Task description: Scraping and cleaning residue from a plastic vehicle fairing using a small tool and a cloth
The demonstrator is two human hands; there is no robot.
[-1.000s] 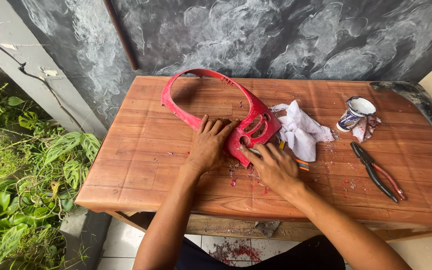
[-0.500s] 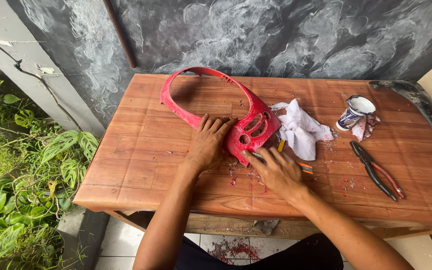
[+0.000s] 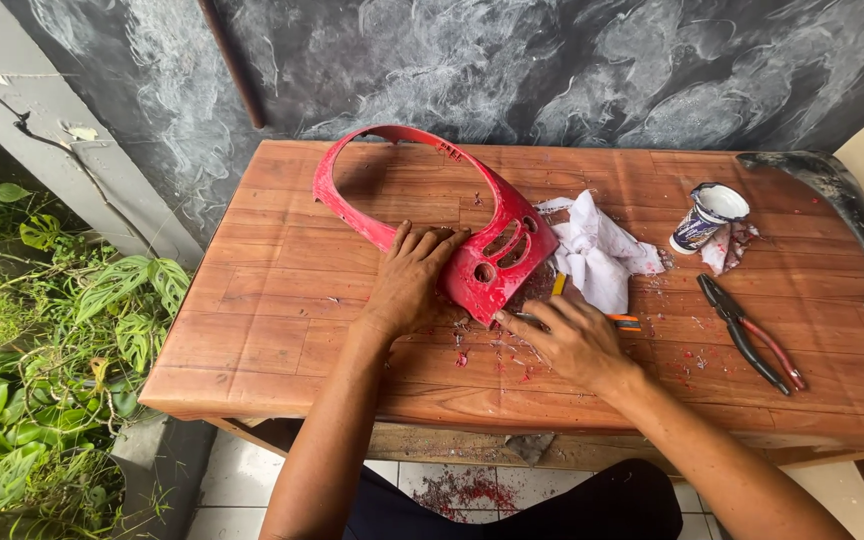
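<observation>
Two hands at work on a wooden desk (image 3: 282, 300). Left hand (image 3: 414, 278) spread flat, fingers open, pressing down on the lower edge of a red plastic cover (image 3: 492, 262), gripping nothing. Red plastic cover lying near the desk's middle, a slotted panel at its near end and a thin curved loop running back toward the dark wall. Right hand (image 3: 570, 338) just beside the panel's lower corner, fingers curled around a thin tool (image 3: 624, 321) with an orange end; tip of that tool hidden under the fingers, so cannot tell whether touching the red plastic. Red shavings (image 3: 497, 355) scattered on the wood between and under both hands.

Crumpled white cloth (image 3: 597, 255) touching the panel's right side, close behind the right hand. Small paper cup (image 3: 704, 217) farther right, tilted, with a stained scrap against it. Pliers (image 3: 750, 332) with red and black handles lying well apart to the right of the right hand. Dark grey curved part (image 3: 857, 215) along the desk's far right edge. Green plants (image 3: 72, 330) on the ground to the left, beyond the desk's edge. More red shavings on the tiled floor (image 3: 422, 490) below the near edge, beside dark-clothed knees.
</observation>
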